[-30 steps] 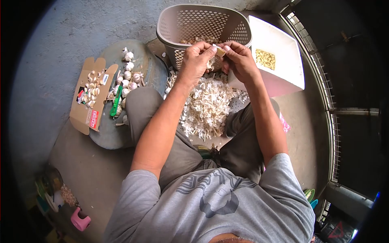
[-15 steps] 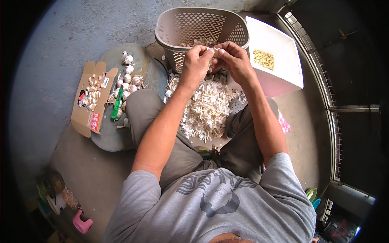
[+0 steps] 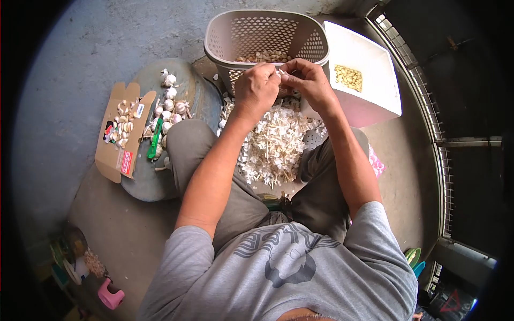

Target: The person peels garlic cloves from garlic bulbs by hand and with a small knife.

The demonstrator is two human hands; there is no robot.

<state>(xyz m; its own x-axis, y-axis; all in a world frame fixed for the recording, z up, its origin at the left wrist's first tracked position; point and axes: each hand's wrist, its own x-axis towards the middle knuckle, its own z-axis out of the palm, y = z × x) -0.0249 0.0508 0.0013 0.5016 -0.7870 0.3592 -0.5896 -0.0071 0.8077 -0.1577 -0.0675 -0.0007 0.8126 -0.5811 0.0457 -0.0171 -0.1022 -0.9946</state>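
My left hand (image 3: 256,89) and my right hand (image 3: 311,84) meet over the front rim of a brown perforated basket (image 3: 214,58). Both are closed, pinching a small whitish piece of garlic (image 3: 281,72) between thumbs and fingertips; fingers partly hide it. Garlic cloves lie in the bottom of the basket. Below my hands, a heap of white garlic peels (image 3: 273,142) spreads between my legs.
At left, a round stool-like surface (image 3: 144,184) bears garlic bulbs (image 3: 169,104), a green cutter (image 3: 155,138) and a cardboard box (image 3: 110,168) of cloves. To the right stands a white foam box (image 3: 369,101) with pale peeled cloves (image 3: 348,78).
My left hand has rolled so that its back shows more. My fingers have shifted slightly around the garlic piece, and the hands stay close together above the basket's front rim.
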